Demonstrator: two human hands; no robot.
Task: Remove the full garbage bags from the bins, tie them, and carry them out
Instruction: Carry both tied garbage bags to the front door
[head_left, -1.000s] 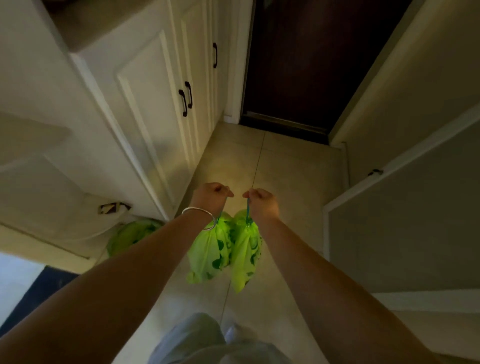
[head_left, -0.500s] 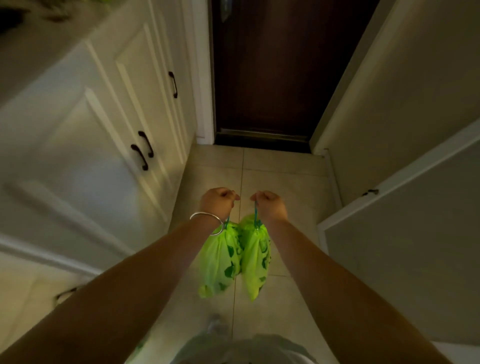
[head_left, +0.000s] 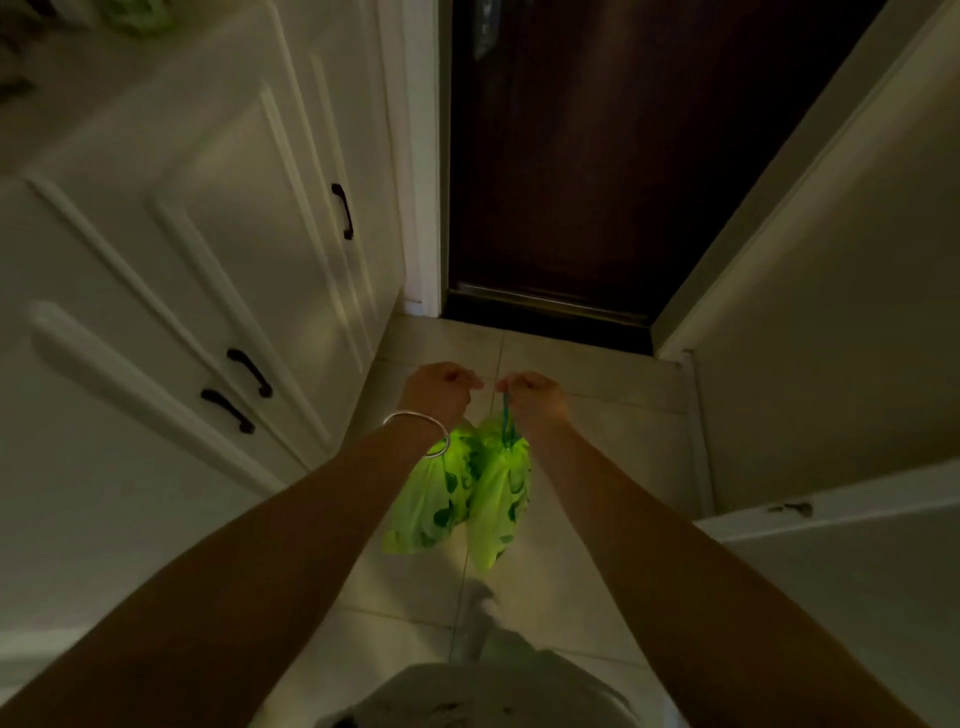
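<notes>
While both arms reach forward over the tiled floor, the left hand and the right hand are each clenched into a fist, side by side at the centre of the frame. Each fist grips the drawstring of a green garbage bag: the left bag and the right bag hang touching, clear of the floor. A silver bangle circles the left wrist; white cabinets fill the left, a dark door stands at upper centre.

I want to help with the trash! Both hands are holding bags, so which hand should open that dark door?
Hard to say. The left hand and right hand each grip a green bag, side by side facing the door. The handle looks to be at the door's left edge, so probably the left, though it must shift its bag first.
</notes>
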